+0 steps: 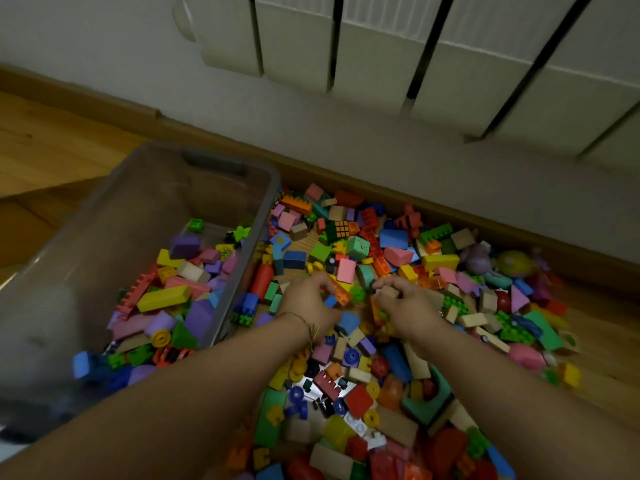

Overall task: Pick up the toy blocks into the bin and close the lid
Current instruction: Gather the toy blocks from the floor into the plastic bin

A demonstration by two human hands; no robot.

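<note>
Mid-frame in the blocks (394, 239), right of the bin (145, 202), left hand (306, 301) curls round an orange block (341, 294); right hand (407, 304) pinches a wooden block (389, 292).

Plastic, wood and painted metal
Translucent grey plastic bin (266, 202); matt blocks (394, 239), some bare wood; wooden floor (52, 143); smooth white radiator (450, 74).

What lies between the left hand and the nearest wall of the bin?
In the head view, between the left hand and the bin lie a red cylinder, a blue notched block and a green block, all loose.
</note>
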